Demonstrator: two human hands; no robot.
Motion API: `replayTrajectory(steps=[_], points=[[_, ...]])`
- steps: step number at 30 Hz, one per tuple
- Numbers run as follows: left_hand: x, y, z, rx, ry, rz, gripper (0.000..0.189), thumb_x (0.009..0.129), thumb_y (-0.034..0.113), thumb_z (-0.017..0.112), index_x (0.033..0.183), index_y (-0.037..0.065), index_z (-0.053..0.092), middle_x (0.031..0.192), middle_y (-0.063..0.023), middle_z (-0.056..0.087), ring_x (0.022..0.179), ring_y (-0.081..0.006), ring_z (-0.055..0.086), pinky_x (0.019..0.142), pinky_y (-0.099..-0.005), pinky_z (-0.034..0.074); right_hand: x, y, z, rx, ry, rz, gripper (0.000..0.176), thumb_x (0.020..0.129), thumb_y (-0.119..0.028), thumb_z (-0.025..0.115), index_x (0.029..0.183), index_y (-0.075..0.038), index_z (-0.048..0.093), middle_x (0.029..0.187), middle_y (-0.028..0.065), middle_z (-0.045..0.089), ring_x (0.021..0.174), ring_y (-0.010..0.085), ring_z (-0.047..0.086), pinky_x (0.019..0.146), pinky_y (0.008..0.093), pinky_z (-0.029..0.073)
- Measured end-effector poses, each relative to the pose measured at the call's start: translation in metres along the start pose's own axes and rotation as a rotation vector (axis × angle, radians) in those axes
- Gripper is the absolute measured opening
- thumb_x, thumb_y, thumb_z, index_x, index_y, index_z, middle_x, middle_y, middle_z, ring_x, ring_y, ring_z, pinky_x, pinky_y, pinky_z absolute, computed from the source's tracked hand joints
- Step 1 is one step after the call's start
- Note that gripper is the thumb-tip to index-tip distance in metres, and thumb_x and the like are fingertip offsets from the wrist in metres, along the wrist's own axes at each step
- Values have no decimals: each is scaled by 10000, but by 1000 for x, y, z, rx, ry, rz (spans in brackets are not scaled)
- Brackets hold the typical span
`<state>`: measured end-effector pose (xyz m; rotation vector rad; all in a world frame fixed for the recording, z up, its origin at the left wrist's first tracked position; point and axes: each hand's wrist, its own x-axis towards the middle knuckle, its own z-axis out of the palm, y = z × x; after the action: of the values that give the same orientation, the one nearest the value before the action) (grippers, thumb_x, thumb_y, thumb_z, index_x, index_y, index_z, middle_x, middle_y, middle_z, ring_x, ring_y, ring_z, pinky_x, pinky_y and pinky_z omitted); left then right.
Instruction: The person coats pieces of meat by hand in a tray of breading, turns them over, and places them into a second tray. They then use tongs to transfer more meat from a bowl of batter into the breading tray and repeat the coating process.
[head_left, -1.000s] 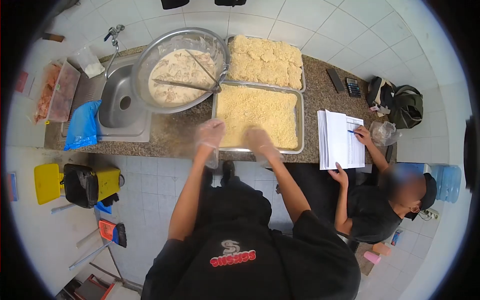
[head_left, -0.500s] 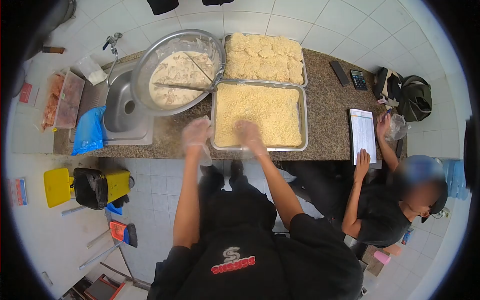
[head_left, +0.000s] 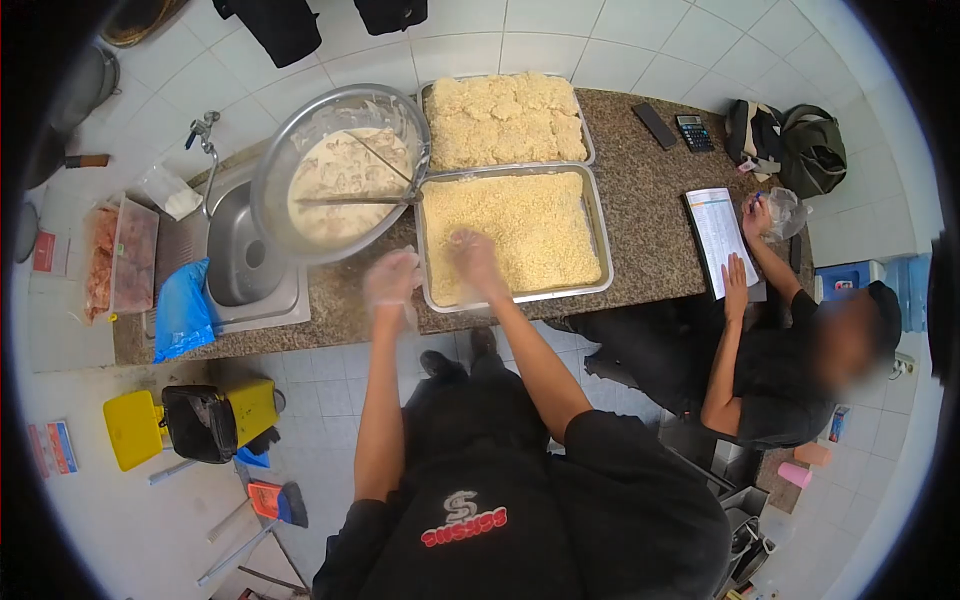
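A shallow metal tray (head_left: pixel 603 225) filled with pale yellow crumbs (head_left: pixel 535 235) lies on the counter before me. My right hand (head_left: pixel 478 265), in a clear plastic glove, rests in the crumbs near the tray's left side, its fingers apart and reaching down; no held piece shows. Just outside the tray's left edge, over the counter, my left hand (head_left: pixel 392 280) is gloved too and its fingers are smeared by motion. Close above it stands a big metal bowl (head_left: pixel 270 160) of creamy white batter with pieces (head_left: pixel 345 185) in it, and tongs (head_left: pixel 350 201) lie across its rim.
Behind the crumb tray is a second tray of crumb-coated pieces (head_left: pixel 505 120). A sink (head_left: pixel 240 245), a blue bag (head_left: pixel 183 310) and a plastic tub of raw meat (head_left: pixel 130 255) are at left. A seated co-worker (head_left: pixel 780 370) at right has hands on a paper sheet (head_left: pixel 715 235).
The view has tilted and shifted, so the counter sits differently in frame. My right hand reaches slightly deeper into the tray. My left hand stays beside the tray's edge.
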<state>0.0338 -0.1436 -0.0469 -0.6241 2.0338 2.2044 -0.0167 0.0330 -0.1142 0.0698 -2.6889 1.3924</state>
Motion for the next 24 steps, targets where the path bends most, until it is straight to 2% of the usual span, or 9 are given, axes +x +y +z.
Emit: replayTrajectory(steps=[4, 6, 9, 11, 14, 18, 20, 21, 24], points=[[5, -3, 3, 89, -20, -32, 314, 985, 208, 726, 1195, -16, 660, 1013, -78, 731, 768, -130, 694, 670, -265, 584, 20, -1, 13, -410, -44, -216, 160, 820, -170, 640, 822, -52, 748, 818, 209, 721, 764, 373, 710, 729, 480, 558], [9, -4, 3, 114, -52, -34, 297, 986, 194, 718, 1190, -15, 663, 1015, -78, 731, 765, -127, 690, 669, -260, 578, 27, -4, 10, -548, -278, -221, 179, 827, -203, 626, 816, -93, 766, 818, 204, 720, 787, 357, 721, 736, 477, 568], [7, -2, -4, 119, -64, -61, 272, 988, 175, 705, 1178, -16, 667, 1011, -77, 730, 764, -122, 681, 668, -255, 569, 40, 34, -17, -308, -124, -57, 178, 820, -209, 611, 739, -107, 731, 797, 180, 717, 781, 352, 720, 722, 483, 560], [7, -3, -3, 93, -54, -80, 262, 989, 169, 700, 1171, -18, 668, 1004, -75, 729, 765, -120, 678, 669, -254, 566, 53, 30, -53, -482, -60, 13, 159, 812, -180, 606, 750, -97, 726, 803, 168, 720, 772, 354, 714, 727, 468, 562], [9, -14, 1, 117, -11, -85, 241, 977, 192, 697, 1111, -5, 735, 942, -50, 737, 743, -112, 672, 664, -274, 557, 62, 39, -75, -382, -92, -26, 157, 811, -202, 640, 796, -88, 746, 829, 168, 729, 777, 351, 717, 716, 432, 567], [11, -11, 14, 111, -113, -69, 401, 996, 239, 710, 1292, -14, 615, 1086, -95, 711, 810, -159, 689, 698, -278, 580, 75, 82, -33, -515, -110, -306, 189, 810, -254, 688, 817, -76, 752, 833, 170, 732, 739, 319, 708, 683, 378, 559], [12, -3, 32, 106, -106, -60, 453, 998, 264, 710, 1340, -10, 593, 1138, -115, 701, 852, -179, 694, 726, -292, 588, 77, 41, -64, -367, -350, -13, 247, 819, -315, 732, 851, -73, 766, 833, 161, 735, 750, 280, 707, 696, 345, 547], [16, 0, 44, -19, -123, -96, 492, 1001, 293, 703, 1371, -4, 573, 1191, -131, 682, 910, -201, 693, 767, -311, 593, 79, 20, -83, -372, -345, -27, 247, 819, -315, 732, 851, -73, 766, 833, 161, 735, 750, 280, 707, 696, 345, 547], [30, 33, 81, -196, -132, -278, 557, 1021, 374, 656, 1444, 34, 535, 1329, -157, 620, 1049, -250, 680, 875, -358, 595, 74, -38, -125, 94, -611, 203, 298, 851, -329, 746, 931, -44, 779, 867, 124, 762, 777, 228, 714, 744, 336, 551]])
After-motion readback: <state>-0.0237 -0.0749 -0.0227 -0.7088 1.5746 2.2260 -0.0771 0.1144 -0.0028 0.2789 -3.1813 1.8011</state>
